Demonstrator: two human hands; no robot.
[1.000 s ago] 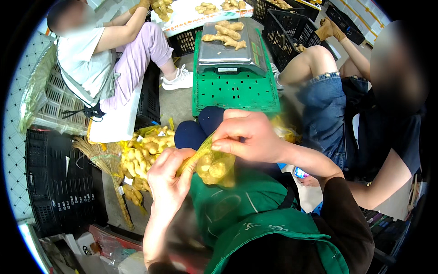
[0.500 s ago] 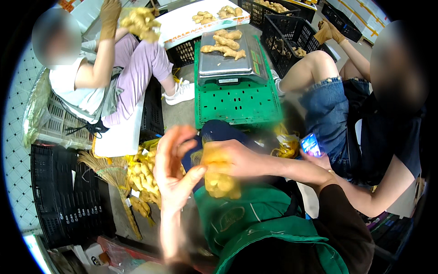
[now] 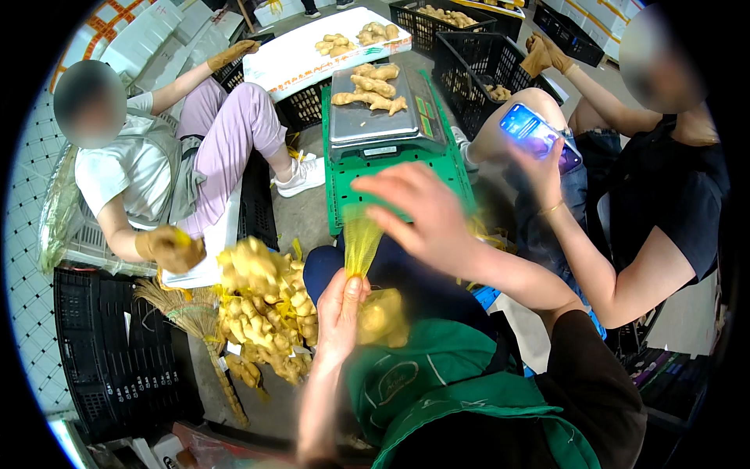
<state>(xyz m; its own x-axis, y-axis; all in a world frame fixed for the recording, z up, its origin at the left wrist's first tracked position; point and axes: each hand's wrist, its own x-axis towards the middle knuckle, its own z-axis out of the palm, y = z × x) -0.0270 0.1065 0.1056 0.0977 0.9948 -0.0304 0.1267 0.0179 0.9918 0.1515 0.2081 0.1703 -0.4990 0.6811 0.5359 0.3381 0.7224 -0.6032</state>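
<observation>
My left hand (image 3: 341,309) is wrapped round the gathered neck of a yellow mesh bag (image 3: 383,319) above my lap. Ginger shows through the bag's lower part, which hangs against my green apron (image 3: 422,367). The loose mesh top sticks up above my fist. Just right of that top, my right hand (image 3: 422,215) is blurred, with its fingers stretched out and apart and nothing seen in them. To the left of my knees lies a heap of ginger in yellow mesh bags (image 3: 269,320).
Ahead, a scale (image 3: 371,125) bearing ginger stands on a green crate (image 3: 398,181). A gloved co-worker (image 3: 129,176) sits left; another person at right holds a phone (image 3: 535,133). A straw broom (image 3: 183,305) lies by black crates (image 3: 117,344). More ginger sits on a white foam box (image 3: 289,66).
My left hand has closed on the bag's neck. My right hand has let go and risen. The left co-worker's bag has come down to the heap. The phone has been raised.
</observation>
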